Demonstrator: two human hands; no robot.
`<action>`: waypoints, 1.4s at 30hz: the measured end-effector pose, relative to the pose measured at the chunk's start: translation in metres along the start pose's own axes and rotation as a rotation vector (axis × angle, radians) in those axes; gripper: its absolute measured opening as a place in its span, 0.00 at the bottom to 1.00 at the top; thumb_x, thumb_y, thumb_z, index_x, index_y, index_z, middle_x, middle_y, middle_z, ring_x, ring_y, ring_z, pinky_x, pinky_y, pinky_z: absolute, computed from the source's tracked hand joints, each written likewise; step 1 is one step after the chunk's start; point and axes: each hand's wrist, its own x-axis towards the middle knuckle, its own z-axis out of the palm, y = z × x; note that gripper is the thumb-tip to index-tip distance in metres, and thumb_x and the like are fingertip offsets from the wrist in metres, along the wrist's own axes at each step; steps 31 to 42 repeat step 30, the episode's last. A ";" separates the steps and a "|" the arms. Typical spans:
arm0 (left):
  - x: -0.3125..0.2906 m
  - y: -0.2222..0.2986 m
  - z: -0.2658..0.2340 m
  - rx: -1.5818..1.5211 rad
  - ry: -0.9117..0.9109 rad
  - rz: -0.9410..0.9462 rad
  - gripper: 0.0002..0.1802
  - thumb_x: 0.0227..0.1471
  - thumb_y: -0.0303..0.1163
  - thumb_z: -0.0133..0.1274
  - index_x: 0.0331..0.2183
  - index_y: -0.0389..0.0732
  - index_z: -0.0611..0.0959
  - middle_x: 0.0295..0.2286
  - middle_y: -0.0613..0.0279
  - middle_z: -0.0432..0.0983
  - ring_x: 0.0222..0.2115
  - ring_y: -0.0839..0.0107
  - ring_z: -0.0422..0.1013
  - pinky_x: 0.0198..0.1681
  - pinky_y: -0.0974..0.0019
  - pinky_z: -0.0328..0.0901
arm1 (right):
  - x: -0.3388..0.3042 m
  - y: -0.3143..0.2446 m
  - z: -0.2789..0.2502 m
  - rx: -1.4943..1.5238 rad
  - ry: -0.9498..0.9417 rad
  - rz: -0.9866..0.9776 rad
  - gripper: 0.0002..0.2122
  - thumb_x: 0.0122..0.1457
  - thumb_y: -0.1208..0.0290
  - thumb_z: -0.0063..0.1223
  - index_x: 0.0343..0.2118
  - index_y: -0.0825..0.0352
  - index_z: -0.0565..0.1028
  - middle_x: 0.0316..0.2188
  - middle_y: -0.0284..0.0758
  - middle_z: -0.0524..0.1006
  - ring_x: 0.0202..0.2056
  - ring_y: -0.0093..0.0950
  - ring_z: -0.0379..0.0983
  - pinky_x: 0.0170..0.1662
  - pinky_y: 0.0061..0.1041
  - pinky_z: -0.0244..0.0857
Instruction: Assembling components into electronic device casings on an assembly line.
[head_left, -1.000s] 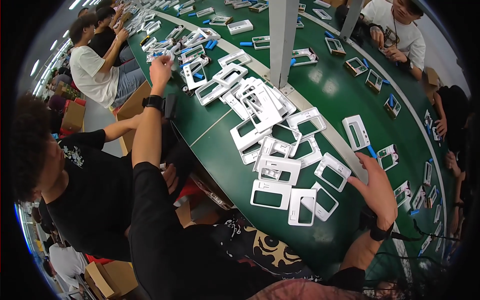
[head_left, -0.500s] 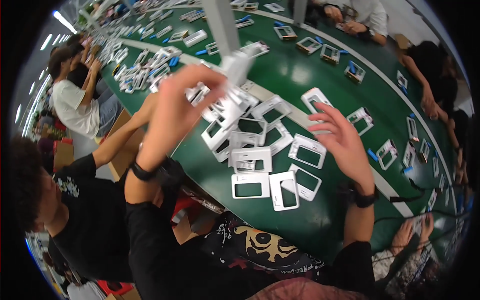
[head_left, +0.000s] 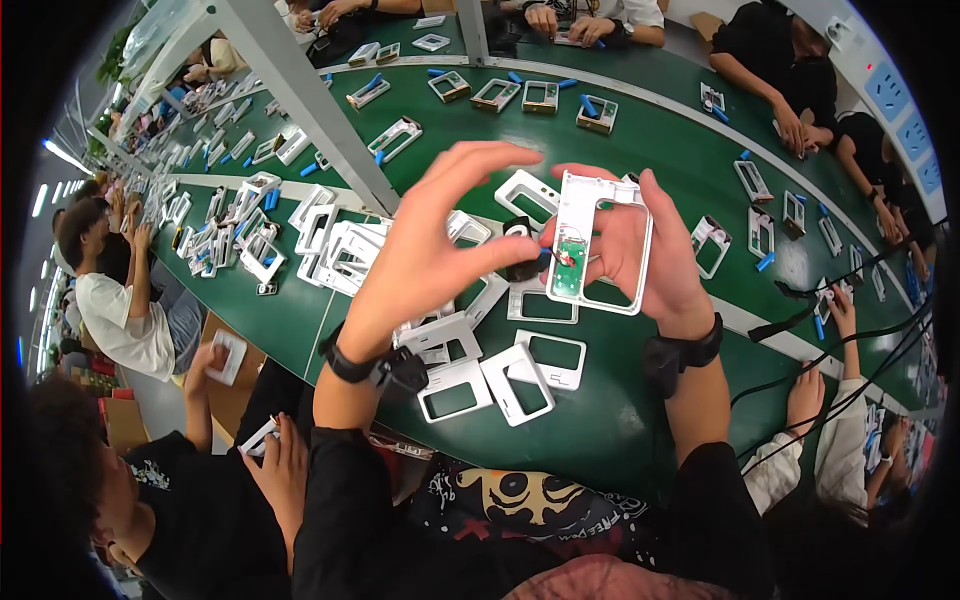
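My right hand [head_left: 672, 262] holds a white plastic housing [head_left: 582, 187] upright, thumb along its right edge and fingers behind its rectangular opening. A small green circuit board [head_left: 570, 268] with thin red and dark wires sits in its lower left part. My left hand [head_left: 430, 235] is beside it, thumb and fingers spread wide in a curve. By the left thumb tip is a dark rounded piece [head_left: 522, 262]; I cannot tell whether the thumb touches it. Below the hands lie loose white housings [head_left: 517, 385], some overlapping, on the green table [head_left: 560, 432].
A grey metal post [head_left: 305, 110] rises beyond my left hand. Housings with blue parts [head_left: 541, 97] line the far belt. More white housings [head_left: 235, 235] are heaped at left. Black cables [head_left: 850, 365] hang at right. A co-worker [head_left: 180, 490] sits close on my left.
My right hand, empty earlier, now holds the white housing with the circuit board. My left hand has moved right toward it. The view has shifted to the right.
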 end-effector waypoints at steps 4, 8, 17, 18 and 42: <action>-0.003 -0.030 0.017 -0.552 -0.298 -0.365 0.25 0.45 0.23 0.62 0.47 0.37 0.77 0.34 0.65 0.76 0.39 0.71 0.72 0.45 0.66 0.66 | 0.006 0.003 -0.008 -0.050 -0.010 0.056 0.36 0.63 0.44 0.34 0.63 0.72 0.50 0.44 0.52 0.73 0.42 0.40 0.76 0.43 0.35 0.73; -0.008 -0.040 0.010 -0.972 -0.486 -0.649 0.23 0.49 0.23 0.60 0.48 0.35 0.75 0.32 0.65 0.76 0.34 0.78 0.71 0.41 0.70 0.67 | 0.013 0.003 -0.014 -0.121 -0.072 0.075 0.36 0.61 0.47 0.41 0.62 0.72 0.51 0.44 0.51 0.73 0.43 0.39 0.76 0.45 0.33 0.72; -0.003 -0.066 -0.004 -0.703 -0.261 -0.557 0.12 0.47 0.21 0.60 0.37 0.34 0.79 0.30 0.66 0.76 0.30 0.80 0.71 0.36 0.75 0.67 | 0.041 0.025 -0.016 -0.090 0.188 0.068 0.24 0.63 0.63 0.45 0.57 0.71 0.58 0.47 0.49 0.73 0.43 0.35 0.76 0.47 0.30 0.70; -0.004 -0.066 -0.004 -0.706 -0.251 -0.540 0.12 0.46 0.20 0.61 0.36 0.34 0.79 0.30 0.66 0.77 0.30 0.80 0.71 0.36 0.75 0.67 | 0.044 0.027 -0.018 -0.089 0.188 0.073 0.24 0.63 0.63 0.45 0.57 0.71 0.58 0.47 0.49 0.73 0.43 0.35 0.76 0.47 0.30 0.70; -0.009 -0.076 -0.014 -0.436 -0.482 -0.386 0.23 0.31 0.23 0.70 0.36 0.42 0.83 0.33 0.64 0.80 0.34 0.71 0.73 0.42 0.72 0.67 | 0.056 0.037 -0.023 -0.414 0.303 0.108 0.25 0.60 0.67 0.54 0.58 0.70 0.60 0.47 0.44 0.75 0.40 0.31 0.78 0.38 0.22 0.74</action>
